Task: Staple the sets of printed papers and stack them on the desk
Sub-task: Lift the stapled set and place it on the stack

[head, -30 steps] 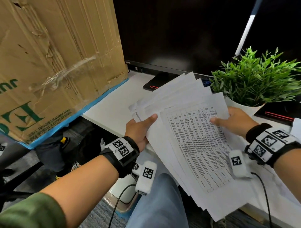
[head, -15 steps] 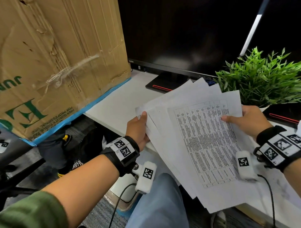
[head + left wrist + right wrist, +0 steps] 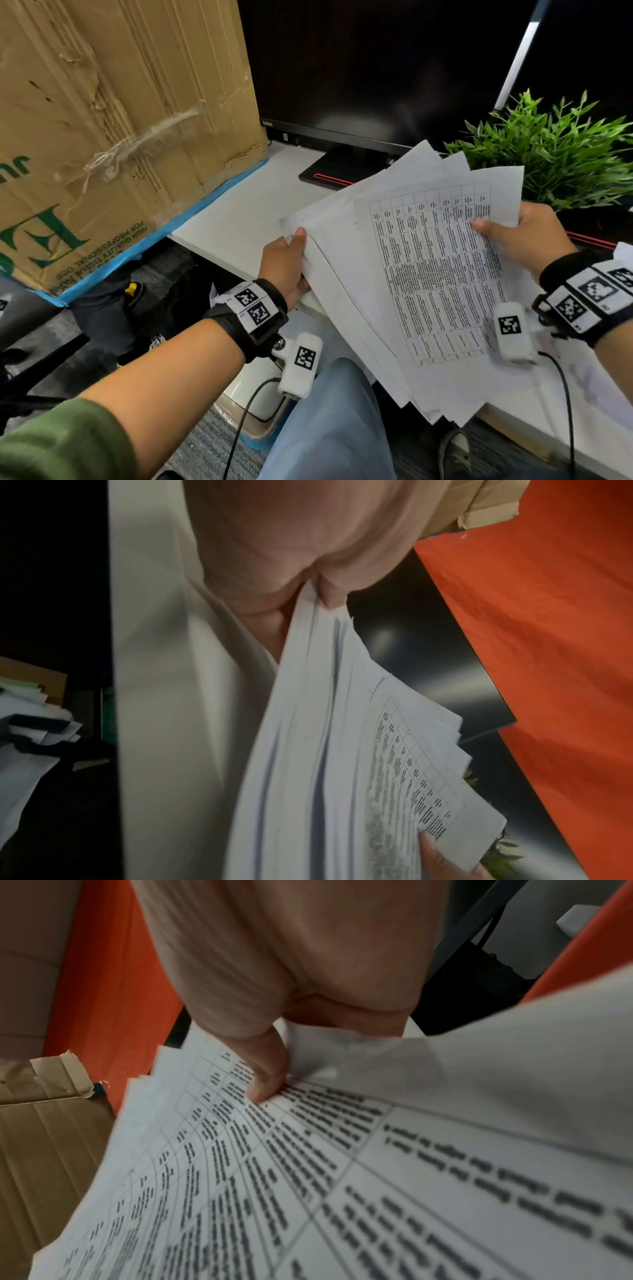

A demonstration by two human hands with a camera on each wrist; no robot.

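Progress: early, nothing stapled or stacked | papers (image 3: 394, 274) fanned above desk (image 3: 239, 222) edge | left hand (image 3: 284, 263), right hand (image 3: 524, 236) both pinching them

Printed papers (image 3: 435, 274): thin matt white paper, smooth. Box (image 3: 113, 123): rough, creased brown corrugated cardboard with glossy clear tape and blue tape edging. Desk (image 3: 239, 212): smooth matt white surface. Monitor (image 3: 370, 65): glossy black screen. Wristbands (image 3: 253, 308): black cloth.
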